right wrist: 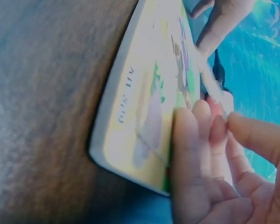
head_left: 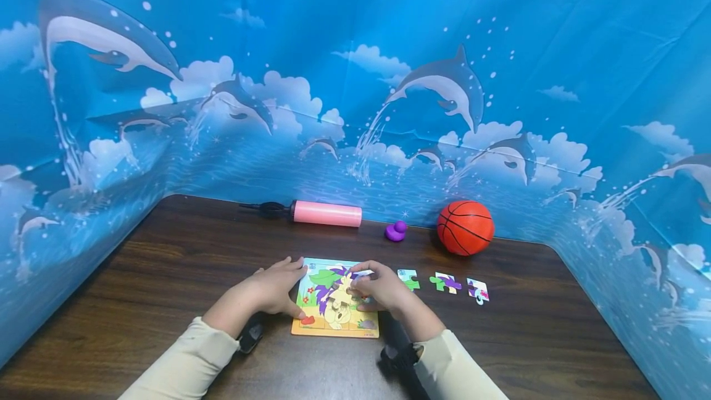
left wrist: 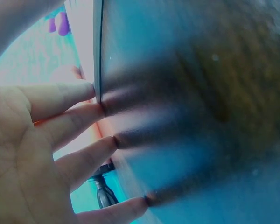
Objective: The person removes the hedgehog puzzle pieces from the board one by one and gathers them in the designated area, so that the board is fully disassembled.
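A flat picture puzzle board [head_left: 333, 333] with a cartoon animal lies on the table between the hands. My left hand [head_left: 271, 290] rests along its left side, thumb at the lower left corner and fingers spread. In the left wrist view, the fingertips [left wrist: 109, 141] touch the dark tabletop beside the board's edge [left wrist: 98, 46]. Over the board's right half, my right hand [head_left: 383, 289] pinches a thin puzzle piece [right wrist: 211, 81] between thumb and fingers. The piece is tilted, seen nearly edge-on in the right wrist view; its picture is mostly hidden.
Right of the board lie three loose puzzle pieces: a green one [head_left: 410, 283], a purple-and-green one [head_left: 446, 283] and one with an eye [head_left: 476, 290]. Along the back stand a pink hand pump [head_left: 328, 213], a purple rubber duck [head_left: 395, 232] and an orange basketball [head_left: 465, 228].
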Demonstrator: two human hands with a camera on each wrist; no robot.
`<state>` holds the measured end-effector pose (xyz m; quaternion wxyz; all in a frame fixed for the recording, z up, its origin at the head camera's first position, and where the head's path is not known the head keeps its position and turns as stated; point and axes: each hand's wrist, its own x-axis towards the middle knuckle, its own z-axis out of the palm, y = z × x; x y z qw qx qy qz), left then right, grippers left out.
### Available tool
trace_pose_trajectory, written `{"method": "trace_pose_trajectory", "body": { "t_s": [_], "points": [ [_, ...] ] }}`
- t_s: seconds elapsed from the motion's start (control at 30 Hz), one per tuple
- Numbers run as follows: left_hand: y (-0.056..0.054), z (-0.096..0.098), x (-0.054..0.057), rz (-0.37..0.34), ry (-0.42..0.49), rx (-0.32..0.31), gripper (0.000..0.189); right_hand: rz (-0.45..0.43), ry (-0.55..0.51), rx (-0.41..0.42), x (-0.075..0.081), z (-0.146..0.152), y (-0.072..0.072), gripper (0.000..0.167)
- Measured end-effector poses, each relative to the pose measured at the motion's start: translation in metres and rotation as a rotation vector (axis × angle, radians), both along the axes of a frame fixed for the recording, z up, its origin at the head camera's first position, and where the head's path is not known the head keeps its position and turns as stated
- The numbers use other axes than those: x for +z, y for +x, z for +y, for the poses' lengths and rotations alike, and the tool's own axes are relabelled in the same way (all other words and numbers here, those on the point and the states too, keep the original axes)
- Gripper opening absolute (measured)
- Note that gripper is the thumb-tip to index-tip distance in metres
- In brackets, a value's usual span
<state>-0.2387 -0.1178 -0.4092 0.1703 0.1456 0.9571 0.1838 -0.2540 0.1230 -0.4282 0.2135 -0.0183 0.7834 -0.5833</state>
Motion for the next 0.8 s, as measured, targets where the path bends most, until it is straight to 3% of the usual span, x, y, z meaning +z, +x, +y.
{"method": "trace_pose_trajectory", "body": {
  "t_s": [0.27, 0.37, 0.5, 0.67, 0.8],
  "points": [
    [-0.002, 0.001, -0.002, 0.005, 0.003, -0.012, 0.09, -0.147, -0.202, -0.051, -0.002, 0.022, -0.001, 0.028],
    [-0.002, 0.0, -0.002, 0.005, 0.006, -0.013, 0.091, -0.19, -0.226, -0.079, 0.0, 0.036, 0.0, 0.03],
    [-0.002, 0.0, -0.003, 0.005, 0.011, -0.014, 0.09, -0.183, -0.219, -0.105, 0.004, 0.061, 0.006, 0.032],
    [-0.002, 0.0, -0.002, 0.009, 0.011, -0.017, 0.088, -0.151, -0.216, -0.074, 0.005, 0.107, 0.017, 0.026],
    [-0.002, -0.001, -0.001, 0.004, 0.009, -0.021, 0.089, -0.115, -0.149, -0.082, 0.004, 0.146, 0.025, 0.024]
  ]
}}
